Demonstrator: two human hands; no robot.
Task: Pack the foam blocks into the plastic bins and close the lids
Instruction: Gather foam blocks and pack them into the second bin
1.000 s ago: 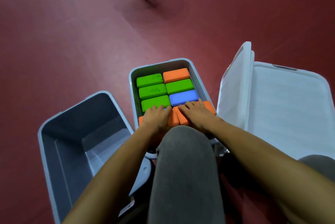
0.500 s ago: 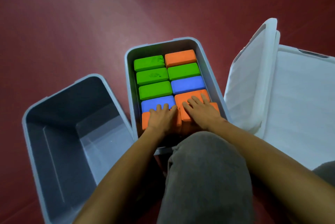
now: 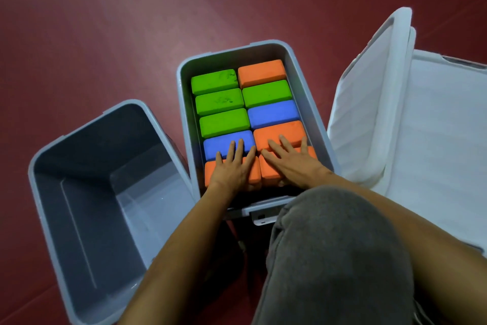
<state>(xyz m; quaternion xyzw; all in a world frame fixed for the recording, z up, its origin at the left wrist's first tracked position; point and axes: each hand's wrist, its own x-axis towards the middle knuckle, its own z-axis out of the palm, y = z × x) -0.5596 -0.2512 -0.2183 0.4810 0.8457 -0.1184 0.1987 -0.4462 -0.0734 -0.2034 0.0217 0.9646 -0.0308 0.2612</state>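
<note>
A grey plastic bin (image 3: 311, 103) in the middle holds several foam blocks in two rows: green blocks (image 3: 221, 102), a blue block (image 3: 272, 114) and orange ones (image 3: 261, 71). My left hand (image 3: 233, 166) lies flat, fingers spread, on the nearest left orange block (image 3: 253, 177), its fingertips on a blue block (image 3: 218, 144). My right hand (image 3: 291, 160) presses flat on the nearest right orange block (image 3: 268, 174), fingertips reaching the orange block (image 3: 279, 131) beyond. Neither hand grips anything.
An empty grey bin (image 3: 87, 193) stands on the red floor at the left. White lids (image 3: 374, 103) lean and lie at the right, close to the full bin. My grey-clad knee (image 3: 337, 259) fills the lower middle.
The camera has leaned closer over the bin. Both hands stay flat on the near orange blocks, which now sit lower, level with the other blocks.
</note>
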